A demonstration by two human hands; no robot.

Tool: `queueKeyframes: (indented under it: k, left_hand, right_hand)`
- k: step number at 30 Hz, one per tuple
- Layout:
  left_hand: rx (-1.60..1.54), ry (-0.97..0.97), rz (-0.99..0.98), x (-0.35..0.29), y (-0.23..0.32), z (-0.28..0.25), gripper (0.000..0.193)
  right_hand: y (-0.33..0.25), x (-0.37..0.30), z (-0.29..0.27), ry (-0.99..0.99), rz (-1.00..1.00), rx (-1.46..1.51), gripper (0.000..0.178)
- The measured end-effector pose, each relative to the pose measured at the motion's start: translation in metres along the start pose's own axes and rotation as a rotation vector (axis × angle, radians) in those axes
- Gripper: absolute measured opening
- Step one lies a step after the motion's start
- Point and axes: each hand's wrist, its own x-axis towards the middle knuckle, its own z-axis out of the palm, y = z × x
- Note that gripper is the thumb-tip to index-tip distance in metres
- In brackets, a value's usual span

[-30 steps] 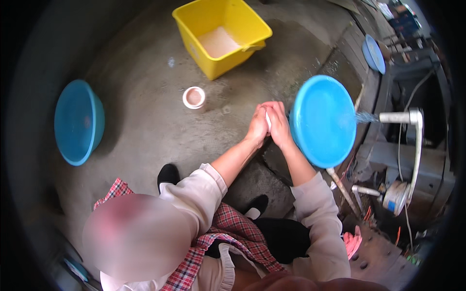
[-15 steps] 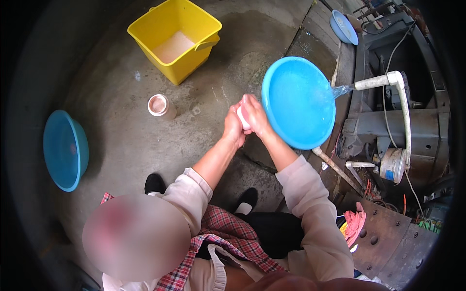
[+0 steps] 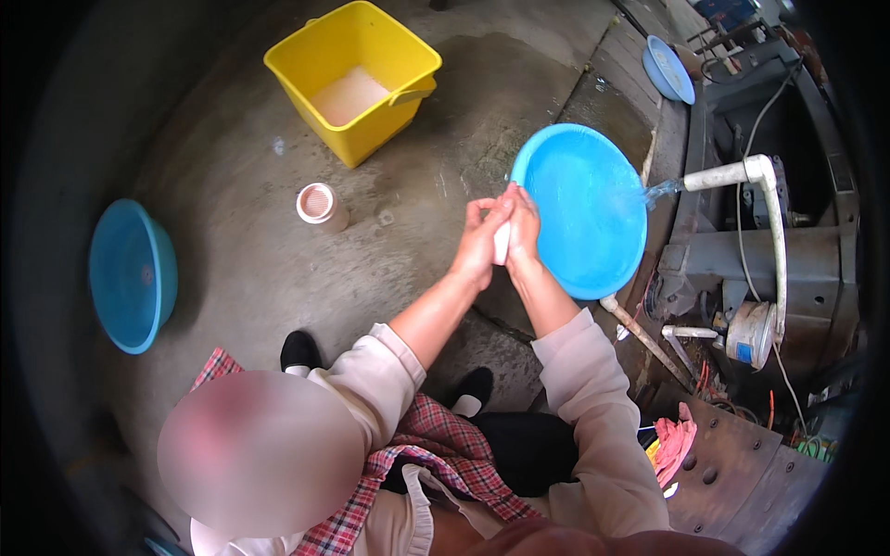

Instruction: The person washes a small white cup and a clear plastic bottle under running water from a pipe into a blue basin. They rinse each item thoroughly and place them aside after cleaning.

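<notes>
Both my hands are pressed together around a small white block [image 3: 502, 243] that looks like a bar of soap. My left hand [image 3: 477, 246] wraps it from the left, its fingers bent. My right hand [image 3: 526, 228] closes on it from the other side, fingers pointing away from me. Parts of the block are hidden by the palms. Just right of the hands is a bright blue basin [image 3: 549, 144] holding water. A clear stream falls into it from a white pipe [image 3: 718, 177]. My fingertips are at the basin's left rim; whether they touch it I cannot tell.
A yellow bucket [image 3: 366, 146] with pale contents stands far left of the basin, near a pale canister with a perforated top [image 3: 318, 206]. Another blue basin [image 3: 158, 269] is at far left. Metal machinery [image 3: 732, 246] and a pink cloth [image 3: 675, 443] are on the right.
My hands have shifted slightly right, closer to the basin, and turned around the white block, which now shows as a narrower strip. The whole view has shifted a little. Water keeps running.
</notes>
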Motion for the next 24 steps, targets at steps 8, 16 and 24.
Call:
queueKeyframes:
  k: [8,16,24]
  left_hand:
    - [-0.21,0.378,-0.219,0.028,0.021,-0.057,0.032]
    - [-0.482,0.233,-0.442,0.056,-0.003,-0.047,0.029]
    - [-0.598,0.188,-0.333,0.072,-0.016,-0.078,0.032]
  right_hand:
    - [-0.067,0.055,0.099,-0.253,-1.009,-1.169,0.022]
    - [0.018,0.179,0.255,-1.257,-0.134,-1.853,0.059]
    - [0.074,0.207,0.202,-1.138,0.091,-1.712,0.039]
